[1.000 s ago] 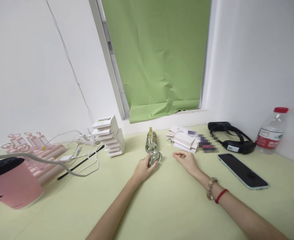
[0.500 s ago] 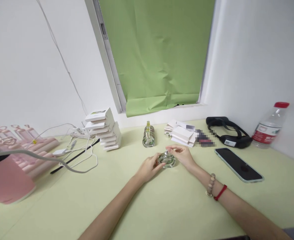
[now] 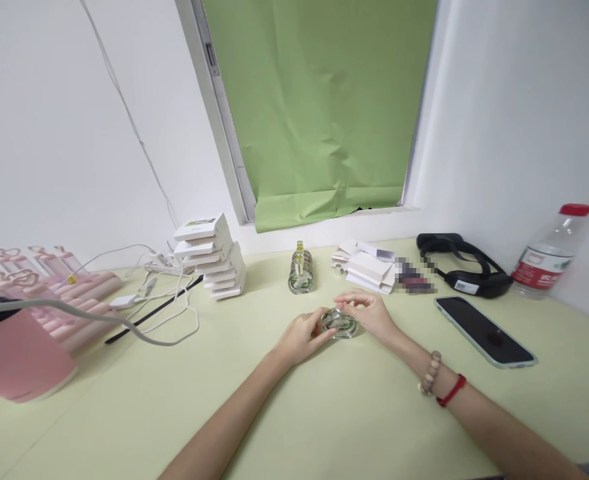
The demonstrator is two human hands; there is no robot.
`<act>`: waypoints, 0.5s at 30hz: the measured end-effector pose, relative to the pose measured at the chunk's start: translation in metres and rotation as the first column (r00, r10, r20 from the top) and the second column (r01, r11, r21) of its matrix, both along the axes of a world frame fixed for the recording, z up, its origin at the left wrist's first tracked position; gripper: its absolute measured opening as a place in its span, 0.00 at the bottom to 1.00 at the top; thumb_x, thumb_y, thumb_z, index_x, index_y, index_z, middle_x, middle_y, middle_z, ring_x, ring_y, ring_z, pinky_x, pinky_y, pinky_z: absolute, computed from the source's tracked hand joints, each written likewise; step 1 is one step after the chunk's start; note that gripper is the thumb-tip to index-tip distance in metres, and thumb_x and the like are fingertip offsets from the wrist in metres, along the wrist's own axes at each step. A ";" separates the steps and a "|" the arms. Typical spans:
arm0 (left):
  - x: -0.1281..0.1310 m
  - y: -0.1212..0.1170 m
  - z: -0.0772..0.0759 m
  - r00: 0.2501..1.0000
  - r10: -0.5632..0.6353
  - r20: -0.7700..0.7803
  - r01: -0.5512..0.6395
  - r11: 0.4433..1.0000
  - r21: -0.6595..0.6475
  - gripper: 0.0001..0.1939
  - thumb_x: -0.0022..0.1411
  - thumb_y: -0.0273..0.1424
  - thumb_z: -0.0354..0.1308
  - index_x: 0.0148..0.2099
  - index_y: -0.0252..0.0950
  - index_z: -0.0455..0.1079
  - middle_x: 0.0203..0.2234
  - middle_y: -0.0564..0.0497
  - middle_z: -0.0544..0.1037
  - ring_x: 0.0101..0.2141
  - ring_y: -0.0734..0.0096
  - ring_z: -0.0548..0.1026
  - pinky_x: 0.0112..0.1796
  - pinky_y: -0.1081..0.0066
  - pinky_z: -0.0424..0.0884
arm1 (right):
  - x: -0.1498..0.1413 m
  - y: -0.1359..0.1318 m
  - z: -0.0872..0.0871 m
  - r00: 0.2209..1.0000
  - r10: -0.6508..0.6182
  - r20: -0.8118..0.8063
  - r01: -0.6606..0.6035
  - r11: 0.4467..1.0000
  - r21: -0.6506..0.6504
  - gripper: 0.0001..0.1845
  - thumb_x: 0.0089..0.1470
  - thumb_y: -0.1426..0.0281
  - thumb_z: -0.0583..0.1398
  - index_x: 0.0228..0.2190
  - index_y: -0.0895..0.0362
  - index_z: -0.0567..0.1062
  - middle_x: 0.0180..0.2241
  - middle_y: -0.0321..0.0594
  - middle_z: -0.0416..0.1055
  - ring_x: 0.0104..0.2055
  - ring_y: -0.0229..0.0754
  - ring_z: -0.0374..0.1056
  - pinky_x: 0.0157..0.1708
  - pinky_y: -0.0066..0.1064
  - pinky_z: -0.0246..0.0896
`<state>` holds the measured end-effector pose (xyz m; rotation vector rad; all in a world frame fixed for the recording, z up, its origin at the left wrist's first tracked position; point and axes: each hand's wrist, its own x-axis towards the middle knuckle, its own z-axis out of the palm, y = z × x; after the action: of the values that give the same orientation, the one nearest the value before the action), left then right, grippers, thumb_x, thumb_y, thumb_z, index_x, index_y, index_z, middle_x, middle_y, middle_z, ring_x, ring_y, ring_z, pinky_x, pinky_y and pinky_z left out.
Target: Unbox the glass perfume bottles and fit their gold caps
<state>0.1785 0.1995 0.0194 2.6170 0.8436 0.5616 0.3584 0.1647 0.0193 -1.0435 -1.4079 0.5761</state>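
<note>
A clear glass perfume bottle (image 3: 341, 325) with a greenish tint stands upright on the table in front of me. My left hand (image 3: 299, 337) wraps round its left side, the thumb lying across the front. At the bottle's top, my right hand (image 3: 369, 313) has thumb and fingertips pinched round the neck, which they cover. Farther back, a row of similar perfume bottles (image 3: 301, 280) with yellowish tops stands one behind another. A small silver cap (image 3: 339, 269) lies by some flattened white cartons (image 3: 371, 270).
White boxes (image 3: 219, 263) are stacked at the back left. Pink tubes with heart-shaped tops (image 3: 74, 300), white cables (image 3: 189, 327) and a pink container (image 3: 21, 357) fill the left. On the right are a phone (image 3: 484, 331), a black headset (image 3: 481, 283) and a water bottle (image 3: 547, 260).
My right fingers have come down over the bottle's top, covering the silver neck that showed before. The left hand keeps its hold. The whole view has shifted slightly.
</note>
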 end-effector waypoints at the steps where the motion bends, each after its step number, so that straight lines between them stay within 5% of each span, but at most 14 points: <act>1: 0.000 0.000 0.000 1.000 -0.002 0.004 0.002 1.000 0.000 0.18 0.60 0.44 0.45 0.46 0.39 0.61 0.20 0.57 0.65 0.23 0.74 0.63 0.28 0.75 0.58 | 0.000 -0.001 0.000 1.000 0.004 0.021 -0.004 1.000 0.004 0.09 0.44 0.63 0.63 0.28 0.53 0.79 0.32 0.40 0.75 0.36 0.41 0.67 0.31 0.30 0.56; 6: 0.000 0.001 -0.001 1.000 -0.009 0.021 0.009 1.000 0.002 0.18 0.60 0.44 0.45 0.46 0.38 0.61 0.20 0.57 0.65 0.23 0.75 0.63 0.27 0.75 0.58 | -0.001 -0.003 0.000 0.999 0.025 0.027 -0.024 1.000 -0.011 0.10 0.44 0.62 0.62 0.29 0.54 0.79 0.32 0.40 0.74 0.35 0.40 0.66 0.32 0.30 0.56; 11: 0.000 0.001 -0.001 1.000 -0.011 0.014 0.011 1.000 -0.008 0.18 0.61 0.44 0.45 0.48 0.39 0.60 0.20 0.57 0.65 0.22 0.75 0.63 0.26 0.75 0.58 | -0.004 0.001 -0.005 0.998 0.023 -0.064 -0.029 0.995 -0.094 0.12 0.40 0.60 0.64 0.26 0.56 0.78 0.28 0.38 0.73 0.24 0.34 0.59 0.25 0.28 0.54; 15: 0.000 0.001 -0.001 1.000 -0.010 0.002 0.010 1.000 0.005 0.17 0.61 0.44 0.44 0.45 0.39 0.61 0.20 0.58 0.64 0.22 0.75 0.62 0.26 0.75 0.57 | -0.004 0.001 -0.004 0.991 0.080 -0.106 -0.094 0.987 -0.133 0.21 0.38 0.62 0.66 0.37 0.54 0.76 0.32 0.37 0.72 0.30 0.36 0.63 0.30 0.29 0.58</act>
<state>0.1787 0.2004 0.0186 2.6231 0.8289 0.5648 0.3544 0.1655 0.0151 -1.0512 -1.3445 0.7890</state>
